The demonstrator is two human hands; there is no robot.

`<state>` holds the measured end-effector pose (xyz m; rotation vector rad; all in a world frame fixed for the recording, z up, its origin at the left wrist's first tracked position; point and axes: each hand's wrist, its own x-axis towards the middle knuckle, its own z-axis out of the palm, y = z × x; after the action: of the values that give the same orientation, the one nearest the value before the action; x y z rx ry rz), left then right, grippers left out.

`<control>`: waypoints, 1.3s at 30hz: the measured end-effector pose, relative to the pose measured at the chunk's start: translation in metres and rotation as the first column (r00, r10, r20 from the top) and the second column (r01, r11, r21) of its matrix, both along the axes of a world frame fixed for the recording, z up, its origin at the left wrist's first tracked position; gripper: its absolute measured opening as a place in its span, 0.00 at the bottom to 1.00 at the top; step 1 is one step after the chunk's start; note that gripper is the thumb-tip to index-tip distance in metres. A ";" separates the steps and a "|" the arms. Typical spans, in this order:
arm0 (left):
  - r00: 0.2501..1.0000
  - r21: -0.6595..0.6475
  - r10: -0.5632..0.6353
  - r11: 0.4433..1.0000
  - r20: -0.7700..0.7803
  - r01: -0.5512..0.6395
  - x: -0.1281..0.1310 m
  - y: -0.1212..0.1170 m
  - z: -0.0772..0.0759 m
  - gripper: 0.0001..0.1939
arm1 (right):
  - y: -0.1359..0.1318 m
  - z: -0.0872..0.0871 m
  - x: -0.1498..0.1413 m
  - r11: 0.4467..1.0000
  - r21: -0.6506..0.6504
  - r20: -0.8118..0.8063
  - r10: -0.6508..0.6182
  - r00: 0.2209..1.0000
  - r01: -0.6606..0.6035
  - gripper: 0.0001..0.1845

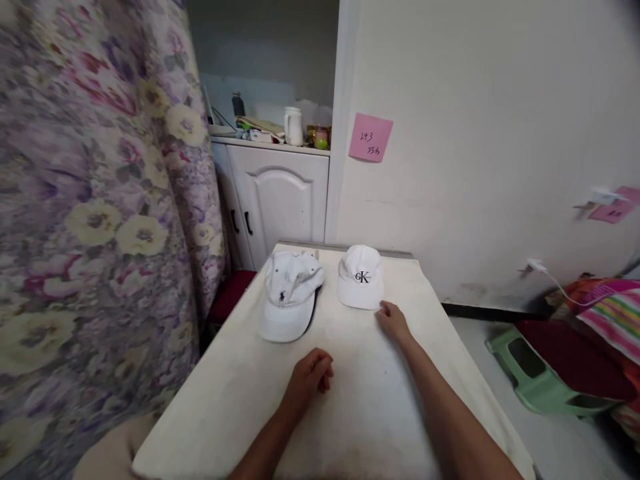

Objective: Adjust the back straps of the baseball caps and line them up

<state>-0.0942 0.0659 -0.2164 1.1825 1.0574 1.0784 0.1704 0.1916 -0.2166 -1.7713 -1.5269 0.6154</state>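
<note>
Lettered cap [361, 260] sat near the far edge of the table [350, 427], just right of its middle. Emblem cap [287, 323] lay by the far left corner, close to the left edge, with a narrow gap between the two. Both brims faced the near edge, and the tabletop ran on from them to that edge and the right one. Right hand [393, 320], half open with bent fingers, had its fingertips at the lettered brim's right side; grip could not be told. Left hand [313, 371], loosely curled, with nothing visible in it, was nearest the emblem cap. Count: two caps, two hands, one table.
</note>
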 end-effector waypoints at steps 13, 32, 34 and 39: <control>0.901 -0.114 0.261 0.965 0.346 -0.236 -0.006 -0.002 0.002 0.10 | -0.137 -0.022 0.020 0.902 0.149 0.029 0.405 0.914 -0.404 0.14; 0.633 -0.249 0.543 0.832 0.551 -0.496 -0.048 0.000 0.013 0.08 | -0.143 -0.037 0.014 0.865 0.214 0.261 0.397 0.880 -0.454 0.19; 0.621 -0.241 0.537 0.833 0.571 -0.498 -0.049 0.003 0.017 0.06 | -0.142 -0.039 0.013 0.861 0.233 0.266 0.391 0.881 -0.453 0.19; 0.586 -0.241 0.517 0.841 0.624 -0.485 -0.052 0.016 0.035 0.05 | -0.142 -0.043 0.012 0.856 0.260 0.278 0.377 0.884 -0.447 0.20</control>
<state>-0.1466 0.0816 -0.1813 0.3425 0.8237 1.7529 0.1829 0.0493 -0.2596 -1.2995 -2.0618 0.3515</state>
